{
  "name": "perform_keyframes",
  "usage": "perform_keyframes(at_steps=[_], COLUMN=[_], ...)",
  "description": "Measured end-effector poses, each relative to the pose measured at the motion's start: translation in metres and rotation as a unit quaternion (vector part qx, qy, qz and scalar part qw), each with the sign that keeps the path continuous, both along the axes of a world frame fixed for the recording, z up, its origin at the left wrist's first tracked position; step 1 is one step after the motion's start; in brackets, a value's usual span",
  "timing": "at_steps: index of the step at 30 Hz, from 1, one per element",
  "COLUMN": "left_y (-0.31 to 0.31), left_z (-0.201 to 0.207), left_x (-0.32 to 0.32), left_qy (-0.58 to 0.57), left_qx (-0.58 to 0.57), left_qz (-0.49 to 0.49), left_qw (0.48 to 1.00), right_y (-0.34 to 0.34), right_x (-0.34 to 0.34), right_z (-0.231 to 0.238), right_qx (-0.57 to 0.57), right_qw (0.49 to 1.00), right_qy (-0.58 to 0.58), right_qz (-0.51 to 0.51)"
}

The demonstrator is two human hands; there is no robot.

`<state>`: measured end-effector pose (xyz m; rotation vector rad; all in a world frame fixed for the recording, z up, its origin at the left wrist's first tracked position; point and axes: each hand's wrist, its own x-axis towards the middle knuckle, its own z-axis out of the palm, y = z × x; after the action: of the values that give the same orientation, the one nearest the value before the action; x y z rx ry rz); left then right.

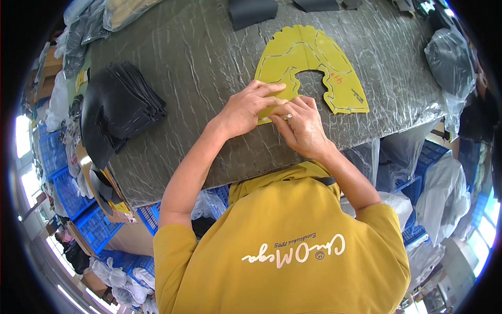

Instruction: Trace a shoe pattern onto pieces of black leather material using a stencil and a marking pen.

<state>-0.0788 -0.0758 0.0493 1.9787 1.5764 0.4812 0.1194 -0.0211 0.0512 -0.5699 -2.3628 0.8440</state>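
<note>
A yellow horseshoe-shaped template (pixel 285 49) with slotted curved lines lies on the dark, creased tabletop. My left hand (pixel 246 109) rests on its lower left leg, fingers stretched out across the surface. Close beside it, my right hand (pixel 304 128) is closed in a pinch over the same leg's lower end. A small pale, shiny spot shows at its fingers; whatever they hold is too small and covered to name. Both hands hide part of that leg, while the right leg lies uncovered.
To the left, a fanned stack of black cut pieces (pixel 123 104) lies on the worktable (pixel 204 68). More black pieces (pixel 252 11) sit at the far edge. Blue crates (pixel 97 227) and plastic-wrapped bundles (pixel 449 63) flank the table. A person (pixel 73 251) is at far left.
</note>
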Motion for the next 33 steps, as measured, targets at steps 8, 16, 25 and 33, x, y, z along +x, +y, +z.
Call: perform_keyframes(at_steps=[8, 16, 25, 33], left_y=[-0.003, -0.002, -0.003, -0.003], left_z=[-0.004, -0.001, 0.001, 0.003], left_x=[0.001, 0.007, 0.011, 0.014], left_qy=[0.023, 0.032, 0.031, 0.044], left_qx=[0.026, 0.023, 0.01, 0.009], left_qz=[0.003, 0.01, 0.023, 0.026], left_qw=[0.999, 0.999, 0.999, 0.999], right_y=[0.008, 0.016, 0.02, 0.022], right_x=[0.008, 0.025, 0.037, 0.045], right_z=[0.009, 0.007, 0.009, 0.012], right_qx=[0.027, 0.054, 0.052, 0.053], right_qw=[0.999, 0.996, 0.996, 0.992], right_qy=[-0.021, -0.041, -0.045, -0.07], right_qz=[-0.001, -0.062, -0.061, -0.091])
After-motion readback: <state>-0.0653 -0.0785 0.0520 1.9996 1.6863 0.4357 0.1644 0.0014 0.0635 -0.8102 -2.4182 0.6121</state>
